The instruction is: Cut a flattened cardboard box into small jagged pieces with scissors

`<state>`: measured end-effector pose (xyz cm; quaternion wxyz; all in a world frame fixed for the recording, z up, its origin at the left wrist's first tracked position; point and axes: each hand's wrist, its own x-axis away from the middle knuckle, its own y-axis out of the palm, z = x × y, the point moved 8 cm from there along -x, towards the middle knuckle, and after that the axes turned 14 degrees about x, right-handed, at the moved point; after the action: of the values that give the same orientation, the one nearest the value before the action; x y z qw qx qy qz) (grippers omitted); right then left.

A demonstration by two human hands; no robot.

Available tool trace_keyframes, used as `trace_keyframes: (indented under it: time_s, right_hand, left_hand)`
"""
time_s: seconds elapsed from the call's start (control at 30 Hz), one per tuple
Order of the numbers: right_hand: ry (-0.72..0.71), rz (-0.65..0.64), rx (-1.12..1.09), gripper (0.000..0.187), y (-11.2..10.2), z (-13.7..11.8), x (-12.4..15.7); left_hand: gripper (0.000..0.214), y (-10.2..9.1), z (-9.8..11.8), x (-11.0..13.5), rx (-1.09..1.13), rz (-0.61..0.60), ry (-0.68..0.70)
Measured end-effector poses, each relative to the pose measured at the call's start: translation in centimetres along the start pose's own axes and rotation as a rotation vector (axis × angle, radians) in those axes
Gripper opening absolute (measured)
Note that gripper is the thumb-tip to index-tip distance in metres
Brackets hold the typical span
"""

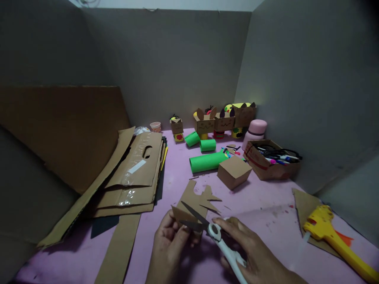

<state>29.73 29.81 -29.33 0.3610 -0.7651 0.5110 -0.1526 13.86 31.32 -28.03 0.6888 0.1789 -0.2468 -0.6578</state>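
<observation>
My left hand (168, 244) pinches a small brown cardboard piece (181, 215) low in the middle of the view. My right hand (251, 252) grips white-handled scissors (217, 236). Their dark blades are spread around the edge of that piece. Just behind lies a larger cardboard scrap (197, 197) with jagged cut-outs, flat on the pink table (177, 165). A small closed cardboard cube (233, 171) stands a little farther back.
Flattened cardboard sheets (133, 173) pile up at left. Green paper rolls (207, 161) and cardboard figures (220, 122) stand at the back. A box of markers (272, 159) and a pink bottle (255, 132) are at right. A yellow glue gun (331, 232) lies at right front.
</observation>
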Motion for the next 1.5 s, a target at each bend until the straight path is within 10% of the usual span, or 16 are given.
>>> trace_keyframes:
  time_s: [1.5]
  right_hand:
    - [-0.011,0.065,-0.094,0.048,-1.4,-0.3,0.2]
  left_hand:
    - [0.022,-0.2,-2.2,-0.1,-0.114,-0.084,-0.057]
